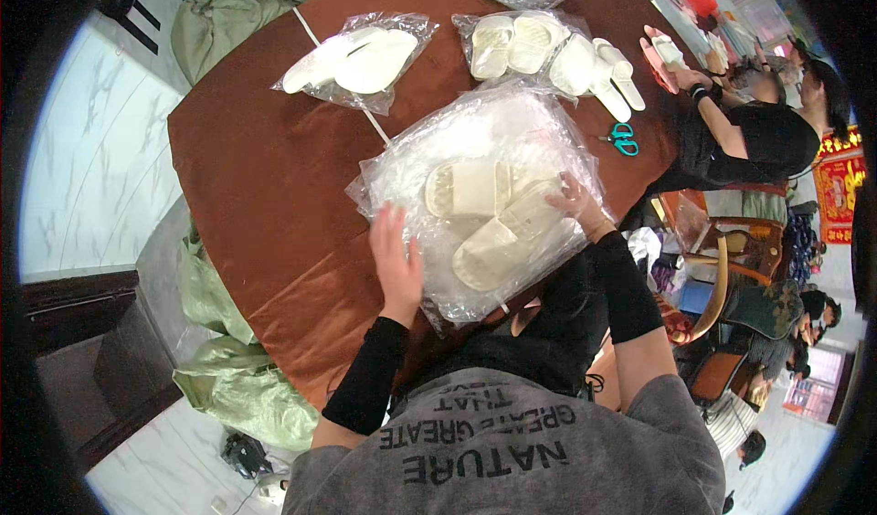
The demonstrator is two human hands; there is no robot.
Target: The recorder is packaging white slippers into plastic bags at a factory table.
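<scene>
In front of me a large clear plastic bag (pixel 402 179) lies at the near edge of the brown-covered table, with a pair of cream slide slippers (pixel 468 189) inside. My left hand (pixel 395 264) is at the bag's left side, fingers stretched out and holding nothing. On the right side my right hand (pixel 581 206) has its fingers bent on the plastic bag, beside one slipper; the film's glare blurs the exact grip. Black sleeves cover both forearms.
Beyond lie a bagged white slipper pair (pixel 375 61), more bagged slippers (pixel 532 44), loose slippers (pixel 621 76) and teal-handled scissors (pixel 624 139). At the right, a person (pixel 754 140) holds pink-and-white slippers (pixel 665 56). Green sacks (pixel 242 382) stand left of the table (pixel 265 195); a wooden chair (pixel 717 286) stands right.
</scene>
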